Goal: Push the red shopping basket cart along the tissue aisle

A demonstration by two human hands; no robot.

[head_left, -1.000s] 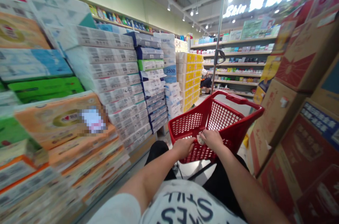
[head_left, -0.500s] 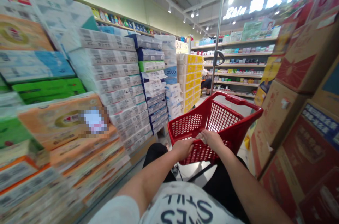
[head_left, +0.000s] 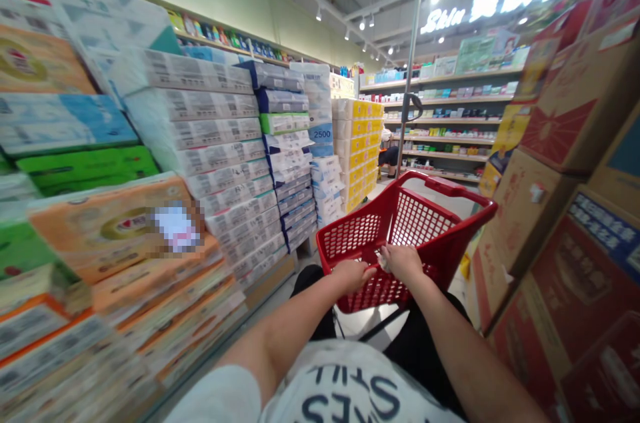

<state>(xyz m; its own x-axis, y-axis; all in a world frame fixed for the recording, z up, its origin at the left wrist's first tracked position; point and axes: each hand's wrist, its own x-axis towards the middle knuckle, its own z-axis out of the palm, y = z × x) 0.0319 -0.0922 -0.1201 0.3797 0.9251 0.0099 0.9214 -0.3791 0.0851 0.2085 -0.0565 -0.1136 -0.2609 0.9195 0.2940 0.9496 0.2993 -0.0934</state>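
A red plastic shopping cart (head_left: 361, 231) with lattice walls stands right in front of me, and its basket shows nothing inside. My left hand (head_left: 352, 275) is closed on the near rim, fingers curled over it. Just to its right, my right hand (head_left: 403, 264) is also closed at the rim. Something small and whitish shows by the right fingers, too small to make out. The two hands are close together but apart. My legs are on either side below the basket.
Stacked tissue packs (head_left: 225, 136) line the left side, orange ones (head_left: 115, 230) nearest. Cardboard boxes (head_left: 530, 210) are piled close on the right. Beyond the cart rise a metal pole (head_left: 411, 63) and stocked shelves (head_left: 450, 120). Part of a person (head_left: 389, 155) shows behind the yellow packs (head_left: 363, 150).
My left hand has shifted slightly on the rim, and my left leg has moved inward to the right. Both hands stay at the cart, and the view has barely shifted.
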